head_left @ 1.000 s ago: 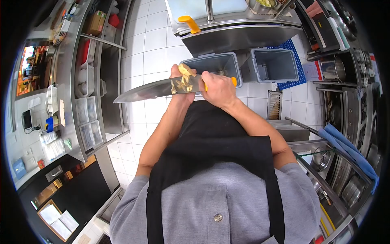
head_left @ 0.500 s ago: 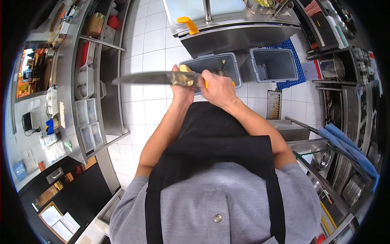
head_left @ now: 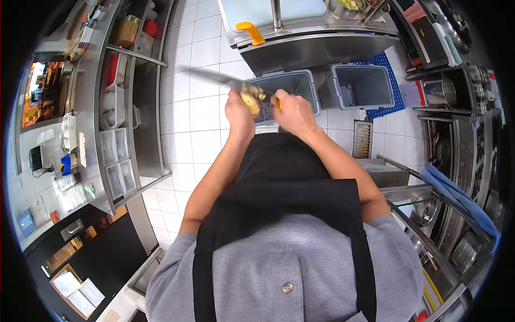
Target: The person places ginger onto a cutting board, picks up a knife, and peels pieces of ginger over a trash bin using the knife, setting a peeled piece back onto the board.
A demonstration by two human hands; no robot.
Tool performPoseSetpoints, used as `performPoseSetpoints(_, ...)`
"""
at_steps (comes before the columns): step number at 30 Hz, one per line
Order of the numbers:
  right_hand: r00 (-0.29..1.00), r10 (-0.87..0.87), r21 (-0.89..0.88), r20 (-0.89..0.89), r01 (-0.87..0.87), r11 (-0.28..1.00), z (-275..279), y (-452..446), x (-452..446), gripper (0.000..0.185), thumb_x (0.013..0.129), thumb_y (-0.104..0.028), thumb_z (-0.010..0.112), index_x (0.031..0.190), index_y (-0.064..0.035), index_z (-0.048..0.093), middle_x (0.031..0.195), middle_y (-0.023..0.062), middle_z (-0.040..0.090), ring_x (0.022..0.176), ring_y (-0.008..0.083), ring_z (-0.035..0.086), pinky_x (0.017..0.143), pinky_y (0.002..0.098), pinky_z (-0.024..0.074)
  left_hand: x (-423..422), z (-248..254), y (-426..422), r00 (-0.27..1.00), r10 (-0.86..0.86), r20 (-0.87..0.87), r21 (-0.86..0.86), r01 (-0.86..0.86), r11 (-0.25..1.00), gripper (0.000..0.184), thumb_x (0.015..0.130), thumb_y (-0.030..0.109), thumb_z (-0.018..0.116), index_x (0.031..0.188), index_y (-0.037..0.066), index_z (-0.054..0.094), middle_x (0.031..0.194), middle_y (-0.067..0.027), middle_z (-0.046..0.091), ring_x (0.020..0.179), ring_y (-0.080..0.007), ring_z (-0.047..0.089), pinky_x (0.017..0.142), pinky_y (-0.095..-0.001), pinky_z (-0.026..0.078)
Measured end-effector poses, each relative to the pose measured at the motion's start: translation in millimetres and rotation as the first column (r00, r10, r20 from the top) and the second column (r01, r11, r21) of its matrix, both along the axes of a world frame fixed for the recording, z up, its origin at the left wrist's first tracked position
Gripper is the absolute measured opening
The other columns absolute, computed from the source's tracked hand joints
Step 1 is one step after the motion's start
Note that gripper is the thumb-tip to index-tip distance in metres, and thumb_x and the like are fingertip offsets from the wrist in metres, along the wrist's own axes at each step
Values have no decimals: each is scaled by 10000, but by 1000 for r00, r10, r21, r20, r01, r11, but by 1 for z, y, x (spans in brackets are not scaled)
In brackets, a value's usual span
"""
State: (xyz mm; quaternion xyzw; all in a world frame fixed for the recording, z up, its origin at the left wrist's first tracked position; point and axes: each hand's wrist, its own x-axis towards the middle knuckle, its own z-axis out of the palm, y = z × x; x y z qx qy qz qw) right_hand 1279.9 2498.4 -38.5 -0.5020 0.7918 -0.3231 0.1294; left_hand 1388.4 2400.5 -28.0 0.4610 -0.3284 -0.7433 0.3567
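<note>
My left hand [head_left: 239,112] is wrapped round a pale yellow, partly peeled piece that looks like ginger root [head_left: 250,102]. My right hand [head_left: 296,112] grips the yellow handle of a large knife [head_left: 212,76], whose long blade points left and slightly away from me. The blade is blurred by motion and passes just beyond the ginger; whether its edge touches it I cannot tell. Bits of brownish peel cling near the blade's base. Both hands are at the near side of a grey bin [head_left: 313,80] on the floor.
A second grey bin [head_left: 360,88] stands to the right, partly on a blue mat [head_left: 397,80]. Ahead is a steel counter [head_left: 316,51] with a white cutting board [head_left: 300,11], a yellow-handled tool [head_left: 251,32] at its edge and a metal pot [head_left: 345,12]. Shelving [head_left: 134,129] runs along the left.
The blade has swung from nearly level to tilted away from me at its tip. My right hand has shifted slightly right, and more of the ginger is exposed.
</note>
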Motion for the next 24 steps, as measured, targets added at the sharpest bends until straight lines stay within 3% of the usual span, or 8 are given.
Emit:
performPoseSetpoints(2, 985, -113, 182, 128, 89, 979, -12, -1, -9, 224, 921, -256, 606, 867, -38, 616, 756, 223, 691, 744, 438, 681, 673, 527, 545, 2, 4, -1, 996, -60, 60, -1, 60, 998, 387, 1059, 370, 362, 945, 63, 567, 765, -97, 595, 584, -165, 519, 441, -279, 322)
performPoseSetpoints(4, 980, -115, 180, 160, 85, 980, -9, 1, -7, 235, 929, -258, 601, 880, -30, 630, 785, 244, 693, 760, 453, 676, 692, 528, 548, 3, -1, -4, 997, -63, 40, -4, 64, 998, 389, 1056, 362, 362, 958, 45, 565, 756, -119, 591, 548, -182, 508, 433, -286, 319)
performPoseSetpoints(9, 998, 56, -145, -21, -59, 988, 15, 4, 13, 167, 895, -178, 641, 835, -57, 543, 696, 152, 659, 667, 376, 663, 574, 481, 515, 12, -31, -8, 974, -73, -215, 105, 98, 990, 427, 1051, 433, 410, 966, 47, 572, 840, -74, 617, 708, -174, 602, 572, -276, 487)
performPoseSetpoints(12, 988, 94, -207, -126, -119, 971, 11, 2, 16, 178, 881, -151, 655, 813, -75, 508, 678, 119, 644, 611, 343, 652, 524, 453, 507, 11, -34, -7, 969, -83, -232, 57, 99, 993, 425, 1046, 450, 439, 972, 57, 581, 888, -51, 620, 799, -162, 627, 695, -290, 549)
performPoseSetpoints(17, 987, 103, -232, -122, -129, 964, 8, 1, 15, 176, 877, -142, 658, 806, -78, 510, 685, 113, 647, 606, 336, 650, 524, 440, 509, 12, -34, -5, 964, -55, -260, 83, 79, 993, 405, 1044, 439, 451, 976, 62, 583, 879, -54, 616, 809, -170, 634, 718, -307, 562)
performPoseSetpoints(22, 993, 93, -205, -79, -108, 973, -2, 2, 4, 186, 914, -207, 614, 831, -53, 551, 699, 178, 674, 639, 384, 675, 578, 491, 539, 13, -30, -7, 984, -38, -171, 61, 49, 997, 407, 1056, 417, 410, 995, 49, 572, 850, -63, 614, 705, -165, 603, 509, -287, 448)
performPoseSetpoints(23, 999, 26, -16, -21, -27, 1000, -3, 2, 0, 200, 924, -227, 602, 847, -45, 573, 723, 201, 682, 675, 409, 679, 611, 508, 544, 13, -29, -9, 976, -61, -210, 49, 73, 996, 410, 1065, 382, 360, 1015, 27, 559, 831, -84, 601, 628, -161, 551, 435, -294, 349)
performPoseSetpoints(24, 998, -52, 178, 21, 48, 983, -5, 2, -5, 223, 933, -247, 589, 863, -36, 596, 748, 225, 689, 711, 433, 683, 643, 526, 550, 11, -23, -8, 975, -60, -213, 49, 72, 996, 410, 1065, 382, 360, 1015, 27, 559, 831, -84, 601, 628, -161, 551, 435, -294, 349)
